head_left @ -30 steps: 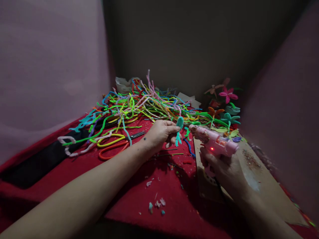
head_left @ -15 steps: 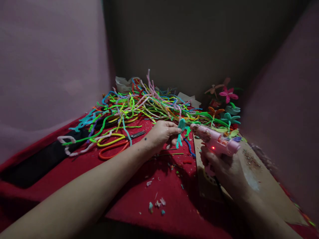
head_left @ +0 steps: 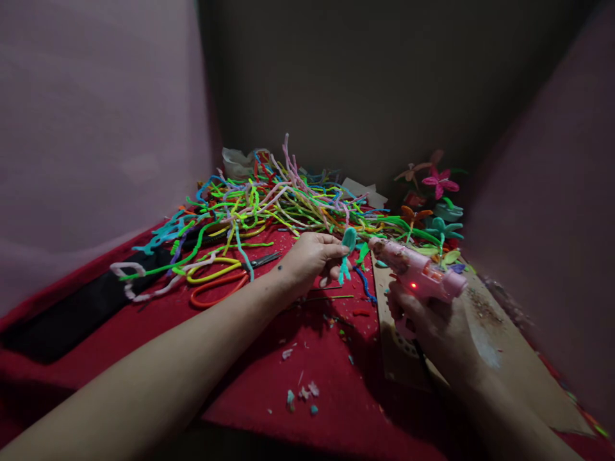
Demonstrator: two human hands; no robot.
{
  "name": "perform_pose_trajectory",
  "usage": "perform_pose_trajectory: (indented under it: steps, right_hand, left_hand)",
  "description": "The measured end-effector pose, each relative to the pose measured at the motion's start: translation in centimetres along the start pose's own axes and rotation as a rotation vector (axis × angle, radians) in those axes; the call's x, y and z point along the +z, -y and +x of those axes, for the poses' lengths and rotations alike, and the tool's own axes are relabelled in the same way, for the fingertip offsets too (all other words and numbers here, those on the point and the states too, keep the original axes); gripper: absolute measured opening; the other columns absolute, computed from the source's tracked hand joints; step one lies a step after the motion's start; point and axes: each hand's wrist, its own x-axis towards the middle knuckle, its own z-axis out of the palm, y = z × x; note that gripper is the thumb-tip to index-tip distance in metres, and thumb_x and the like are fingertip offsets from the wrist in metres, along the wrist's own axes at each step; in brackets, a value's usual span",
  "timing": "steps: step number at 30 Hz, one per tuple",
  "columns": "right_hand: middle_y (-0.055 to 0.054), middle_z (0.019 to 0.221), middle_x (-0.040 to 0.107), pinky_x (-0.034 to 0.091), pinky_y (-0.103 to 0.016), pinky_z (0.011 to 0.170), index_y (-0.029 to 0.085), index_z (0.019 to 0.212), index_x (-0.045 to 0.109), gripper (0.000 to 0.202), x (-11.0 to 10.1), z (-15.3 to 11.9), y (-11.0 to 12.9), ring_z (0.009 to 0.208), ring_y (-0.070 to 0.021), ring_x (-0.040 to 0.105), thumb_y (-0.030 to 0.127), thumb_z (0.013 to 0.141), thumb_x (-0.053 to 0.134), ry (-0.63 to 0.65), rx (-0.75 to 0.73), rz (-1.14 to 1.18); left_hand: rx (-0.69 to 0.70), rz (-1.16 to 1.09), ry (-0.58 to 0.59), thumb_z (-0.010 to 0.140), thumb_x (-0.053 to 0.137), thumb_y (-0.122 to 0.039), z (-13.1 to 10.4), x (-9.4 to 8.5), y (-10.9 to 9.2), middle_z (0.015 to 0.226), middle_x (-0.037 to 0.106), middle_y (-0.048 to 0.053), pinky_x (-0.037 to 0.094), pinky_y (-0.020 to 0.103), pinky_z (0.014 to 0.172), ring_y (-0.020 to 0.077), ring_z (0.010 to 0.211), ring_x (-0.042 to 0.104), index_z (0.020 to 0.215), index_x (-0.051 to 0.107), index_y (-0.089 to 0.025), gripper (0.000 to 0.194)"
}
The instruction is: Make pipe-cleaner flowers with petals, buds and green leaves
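Note:
Between the thumb and fingers of my left hand is a teal pipe-cleaner petal, its loop up and its twisted ends hanging below. My right hand is wrapped round the handle of a pink hot glue gun with a lit red light. The gun's nozzle points left at the petal, with a gap between them. A green pipe-cleaner piece shows between the petal and the nozzle. Under the glue gun lies a stained board.
A heap of coloured pipe cleaners covers the back of the red cloth. Scissors with red and yellow handles lie left of my left wrist. Finished pipe-cleaner flowers stand at the back right. Walls enclose both sides.
The glue gun has shifted slightly right, widening the gap from the petal. My left hand and the petal have barely moved.

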Motion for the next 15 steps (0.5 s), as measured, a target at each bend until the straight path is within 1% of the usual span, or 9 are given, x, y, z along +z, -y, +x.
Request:
perform_pose_trajectory:
  steps: [2,3,7,9,11,15]
  right_hand:
    - [-0.007,0.117,0.059,0.050,-0.025,0.048,0.025,0.121,0.053,0.041,0.03,0.03,-0.22,0.076,-0.0184,0.062,0.021,0.080,0.050,0.011,0.031,0.045]
    - [-0.007,0.116,0.059,0.050,-0.026,0.049,0.024,0.120,0.054,0.040,0.04,0.03,-0.32,0.076,-0.0186,0.062,0.021,0.079,0.051,0.010,0.036,0.050]
    - [-0.007,0.100,0.065,0.047,-0.024,0.044,0.024,0.119,0.055,0.041,0.06,-0.02,-0.37,0.067,-0.0174,0.060,0.022,0.077,0.054,0.005,0.073,0.039]
    - [-0.007,0.096,0.065,0.046,-0.024,0.043,0.023,0.119,0.055,0.042,0.08,-0.06,-0.21,0.065,-0.0168,0.060,0.021,0.077,0.054,0.003,0.095,0.044]
    - [-0.008,0.100,0.064,0.046,-0.024,0.043,0.023,0.119,0.055,0.044,0.10,-0.07,-0.10,0.066,-0.0167,0.059,0.019,0.076,0.053,0.013,0.098,0.056]
    - [-0.007,0.116,0.059,0.047,-0.024,0.045,0.024,0.120,0.054,0.044,0.15,-0.01,-0.13,0.069,-0.0160,0.060,0.020,0.077,0.052,0.042,0.066,0.083]
  left_hand:
    - [0.003,-0.002,-0.008,0.079,0.050,-0.012,-0.03,0.04,-0.09,0.035,0.047,-0.004,0.023,0.018,0.029,0.0052,0.024,0.035,0.058,0.048,-0.015,0.021]
    - [0.005,-0.005,-0.011,0.079,0.050,-0.012,-0.04,0.04,-0.10,0.034,0.047,-0.004,0.023,0.018,0.029,0.0051,0.024,0.035,0.057,0.048,-0.015,0.022]
    - [0.015,-0.023,-0.019,0.078,0.050,-0.011,-0.02,0.03,-0.05,0.034,0.047,-0.004,0.023,0.018,0.029,0.0047,0.024,0.034,0.056,0.048,-0.015,0.023]
    - [0.018,-0.033,-0.023,0.078,0.051,-0.011,0.00,0.01,-0.03,0.034,0.047,-0.003,0.024,0.018,0.029,0.0050,0.024,0.035,0.056,0.048,-0.015,0.022]
    - [0.014,-0.044,-0.022,0.079,0.051,-0.011,0.03,-0.01,-0.05,0.034,0.047,-0.003,0.024,0.018,0.029,0.0051,0.023,0.035,0.057,0.049,-0.014,0.022]
    - [0.005,-0.063,-0.015,0.081,0.048,-0.012,0.07,-0.03,-0.14,0.036,0.048,-0.003,0.023,0.017,0.029,0.0041,0.022,0.035,0.059,0.051,-0.013,0.022]
